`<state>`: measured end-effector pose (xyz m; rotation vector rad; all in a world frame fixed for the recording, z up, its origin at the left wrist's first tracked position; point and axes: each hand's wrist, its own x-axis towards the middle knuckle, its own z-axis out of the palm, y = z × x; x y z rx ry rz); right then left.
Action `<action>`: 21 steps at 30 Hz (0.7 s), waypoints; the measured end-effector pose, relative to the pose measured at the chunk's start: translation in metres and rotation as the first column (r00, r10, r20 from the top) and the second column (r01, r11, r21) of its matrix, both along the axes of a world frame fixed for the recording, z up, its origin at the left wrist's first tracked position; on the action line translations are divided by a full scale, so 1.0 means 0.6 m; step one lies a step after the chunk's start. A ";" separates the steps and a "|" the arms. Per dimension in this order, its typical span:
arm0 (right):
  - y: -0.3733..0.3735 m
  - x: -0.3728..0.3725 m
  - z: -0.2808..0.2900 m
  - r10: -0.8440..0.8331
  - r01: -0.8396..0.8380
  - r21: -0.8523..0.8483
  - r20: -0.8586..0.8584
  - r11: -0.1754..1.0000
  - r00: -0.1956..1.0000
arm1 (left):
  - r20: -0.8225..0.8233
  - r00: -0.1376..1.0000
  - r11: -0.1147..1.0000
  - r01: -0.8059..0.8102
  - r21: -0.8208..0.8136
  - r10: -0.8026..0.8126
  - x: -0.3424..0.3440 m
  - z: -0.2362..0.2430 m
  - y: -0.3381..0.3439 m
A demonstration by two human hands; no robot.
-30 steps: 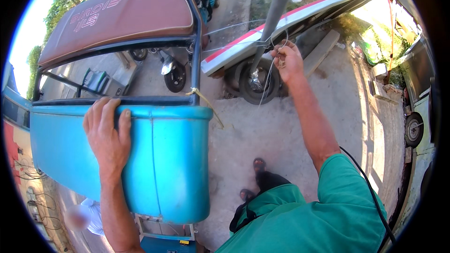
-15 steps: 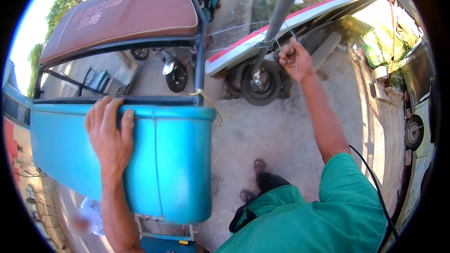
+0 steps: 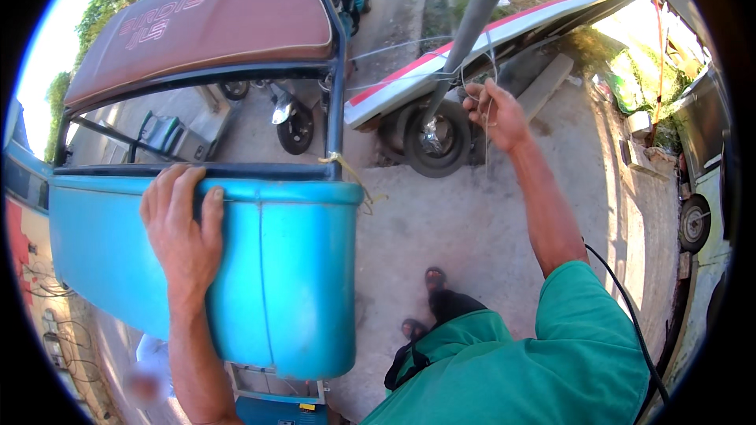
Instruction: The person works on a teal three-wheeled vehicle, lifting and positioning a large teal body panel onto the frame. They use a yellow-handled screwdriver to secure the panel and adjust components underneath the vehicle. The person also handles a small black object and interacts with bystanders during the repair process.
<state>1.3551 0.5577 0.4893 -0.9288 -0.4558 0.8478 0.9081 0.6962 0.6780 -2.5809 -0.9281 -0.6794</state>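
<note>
My left hand (image 3: 185,228) grips the top rim of a glossy turquoise vehicle body panel (image 3: 307,283), its fingers curled over the edge and the thumb on the near side. My right hand (image 3: 498,116) is raised beside a slanted grey pole (image 3: 482,8). Its fingers are pinched on a thin pale cord (image 3: 487,149) whose loose end dangles below. Cord loops around the pole just above the fingers, and strands (image 3: 394,48) stretch left toward the dark frame (image 3: 336,110) of the vehicle. A short yellowish tie (image 3: 337,159) is knotted on that frame near the panel's corner.
A maroon canopy (image 3: 213,20) tops the vehicle. Behind the pole lie a tilted white-and-red panel (image 3: 520,39) and a small wheel (image 3: 437,139). A motorbike wheel (image 3: 296,127) shows through the frame. Another vehicle's wheel (image 3: 695,222) stands at far right. A blurred person (image 3: 151,370) is at lower left.
My right hand has shifted slightly left and down, and the dangling cord end has swung left with it. My left hand stays on the rim.
</note>
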 end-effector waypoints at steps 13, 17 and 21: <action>-0.022 0.060 0.043 0.219 -0.176 -0.264 0.140 0.948 0.966 | -0.001 1.000 1.000 0.003 0.003 -0.003 0.002 0.001 -0.003; -0.003 0.072 0.031 0.219 -0.030 -0.455 0.369 0.890 0.903 | -0.004 1.000 1.000 0.004 0.007 -0.004 0.002 0.000 -0.002; 0.016 0.055 0.013 0.196 -0.112 -0.392 0.182 0.913 0.964 | 0.000 1.000 1.000 0.000 0.009 0.000 -0.001 -0.002 -0.003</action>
